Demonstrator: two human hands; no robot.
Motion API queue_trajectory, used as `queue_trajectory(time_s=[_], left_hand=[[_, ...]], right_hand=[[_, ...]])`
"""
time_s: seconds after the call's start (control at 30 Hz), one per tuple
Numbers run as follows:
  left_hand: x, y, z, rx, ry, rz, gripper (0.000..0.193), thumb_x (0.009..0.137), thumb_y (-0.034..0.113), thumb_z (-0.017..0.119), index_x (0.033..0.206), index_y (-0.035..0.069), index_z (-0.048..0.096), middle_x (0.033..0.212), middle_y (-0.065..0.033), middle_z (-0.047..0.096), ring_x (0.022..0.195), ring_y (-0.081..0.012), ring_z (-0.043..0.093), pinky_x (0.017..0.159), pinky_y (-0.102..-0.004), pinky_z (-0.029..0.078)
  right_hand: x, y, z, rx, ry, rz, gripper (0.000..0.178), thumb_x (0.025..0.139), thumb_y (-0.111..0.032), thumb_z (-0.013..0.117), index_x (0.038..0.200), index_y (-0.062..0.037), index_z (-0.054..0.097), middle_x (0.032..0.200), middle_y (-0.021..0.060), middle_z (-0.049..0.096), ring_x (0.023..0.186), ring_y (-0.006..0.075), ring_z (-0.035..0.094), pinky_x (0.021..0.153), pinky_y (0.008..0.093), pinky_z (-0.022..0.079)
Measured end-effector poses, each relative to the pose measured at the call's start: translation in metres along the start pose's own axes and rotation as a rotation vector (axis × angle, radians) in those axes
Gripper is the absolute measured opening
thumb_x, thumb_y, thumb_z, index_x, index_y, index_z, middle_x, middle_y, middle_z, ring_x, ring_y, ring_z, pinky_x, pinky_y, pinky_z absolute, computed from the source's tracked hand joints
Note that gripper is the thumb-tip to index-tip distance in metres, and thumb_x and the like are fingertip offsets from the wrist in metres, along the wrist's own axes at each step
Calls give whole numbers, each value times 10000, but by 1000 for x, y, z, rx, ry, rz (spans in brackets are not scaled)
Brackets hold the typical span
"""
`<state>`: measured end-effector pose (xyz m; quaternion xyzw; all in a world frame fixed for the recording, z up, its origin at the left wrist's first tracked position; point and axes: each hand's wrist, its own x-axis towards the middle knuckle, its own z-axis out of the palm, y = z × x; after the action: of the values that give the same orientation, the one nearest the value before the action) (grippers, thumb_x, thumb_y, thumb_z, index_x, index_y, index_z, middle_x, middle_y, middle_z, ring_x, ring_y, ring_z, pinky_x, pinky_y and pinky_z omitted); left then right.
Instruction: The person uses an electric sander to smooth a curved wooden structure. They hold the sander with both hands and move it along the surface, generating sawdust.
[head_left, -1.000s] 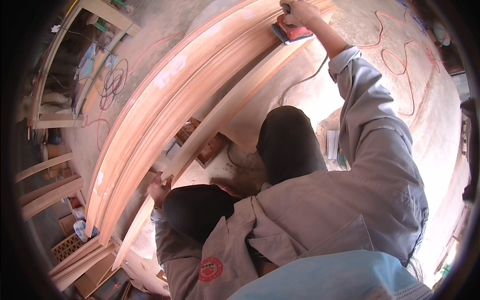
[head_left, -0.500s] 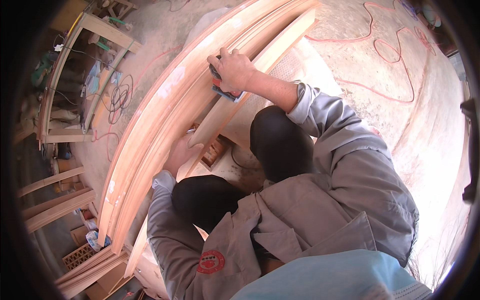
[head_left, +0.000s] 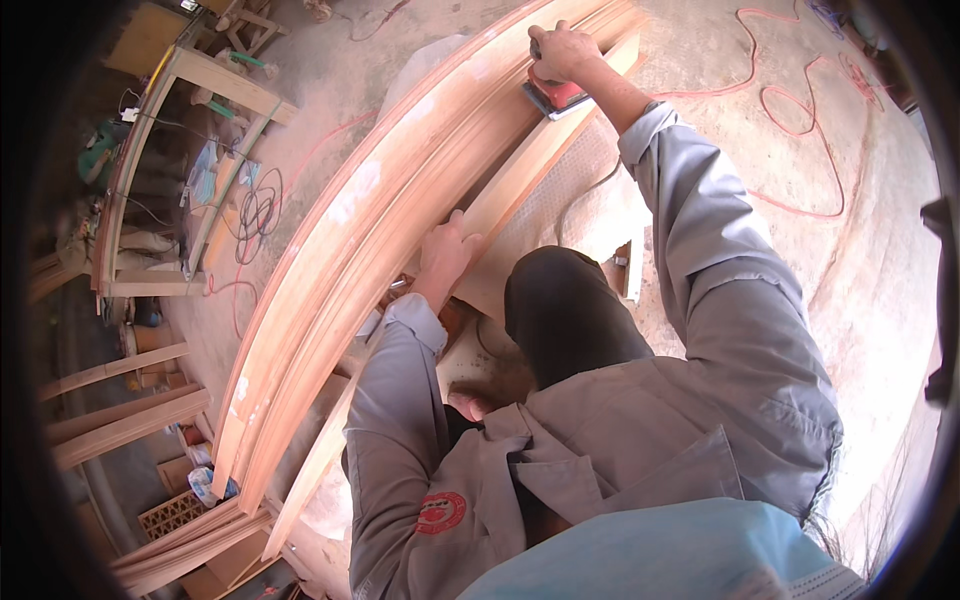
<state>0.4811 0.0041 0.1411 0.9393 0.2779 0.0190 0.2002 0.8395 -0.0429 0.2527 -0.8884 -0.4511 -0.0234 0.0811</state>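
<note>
A long curved wooden moulding (head_left: 370, 230) runs from the lower left up to the top centre. My right hand (head_left: 562, 52) is stretched out to its far end and grips a red sander (head_left: 556, 96), pressing it flat on the wood. My left hand (head_left: 446, 252) rests on the near edge of the moulding, fingers curled over it, holding it steady. Grey sleeves cover both forearms. My dark trousered knee (head_left: 570, 315) is just below the plank.
A red power cord (head_left: 800, 150) loops over the dusty floor at the upper right. A wooden frame (head_left: 150, 170) with tools and coiled cable (head_left: 258, 212) lies at the left. Several loose wooden bars (head_left: 120, 420) and a slatted crate (head_left: 170, 515) sit at the lower left.
My right hand ran the sander down toward the middle of the moulding and back out to its far end. My left hand shifted up along the near edge.
</note>
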Motion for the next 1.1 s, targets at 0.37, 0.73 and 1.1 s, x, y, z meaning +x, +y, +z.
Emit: queue_trajectory(time_s=[0.37,0.73,1.1], left_hand=[[-2,-15,14,170,33,30,361,876,289,726,1040,22,546,863,-259,706,865,-458,687,793,-553,529],[-126,-56,2,174,8,-64,367,853,273,737,1056,44,535,840,-244,695,818,-444,687,716,-583,511],[-131,-46,2,252,1,-202,350,869,283,738,1054,71,529,812,-223,698,780,-438,690,687,-545,532]], right_hand=[[-21,9,-8,58,-76,-18,570,804,-317,691,1356,-221,584,1297,235,566,1192,436,588,987,473,521],[-127,-30,-22,153,-96,-141,561,778,-252,705,1327,-245,588,1241,243,552,1099,496,613,903,490,567],[25,154,-6,40,16,104,467,636,-250,764,1081,-136,677,1020,152,726,980,347,695,821,452,569]])
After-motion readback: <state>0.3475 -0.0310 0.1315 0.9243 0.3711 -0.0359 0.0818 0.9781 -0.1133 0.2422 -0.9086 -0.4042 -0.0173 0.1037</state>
